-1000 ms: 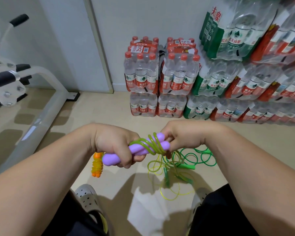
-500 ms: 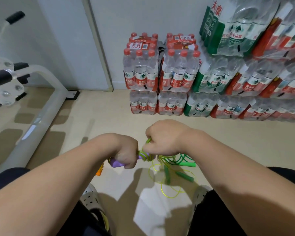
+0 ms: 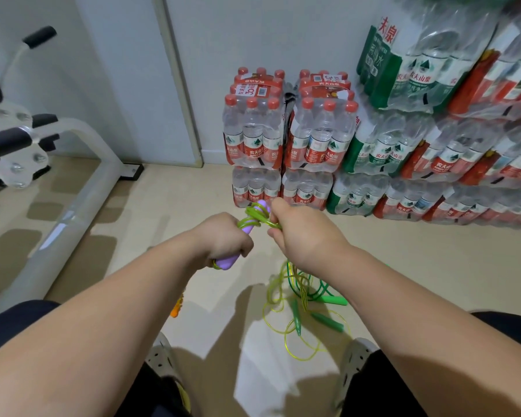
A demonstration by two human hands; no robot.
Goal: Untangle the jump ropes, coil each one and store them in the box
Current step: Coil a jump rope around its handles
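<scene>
My left hand (image 3: 223,239) grips the purple handles (image 3: 227,261) of a jump rope, held roughly upright, with yellow-green cord (image 3: 254,216) wound around their upper end. My right hand (image 3: 304,236) pinches that cord just right of the handles. The rest of the yellow-green cord (image 3: 286,329) hangs down to the floor, tangled with a darker green rope and its green handles (image 3: 328,322). An orange rope handle (image 3: 176,308) peeks out below my left forearm. No box is in view.
Stacked shrink-wrapped packs of water bottles (image 3: 286,139) line the wall ahead and to the right. A white exercise machine frame (image 3: 73,188) stands at the left. My shoes (image 3: 354,361) rest on the beige floor near the ropes.
Both hands have lifted and moved forward, away from my body. The purple handles have turned from lying sideways to pointing up. More cord now sits around their top.
</scene>
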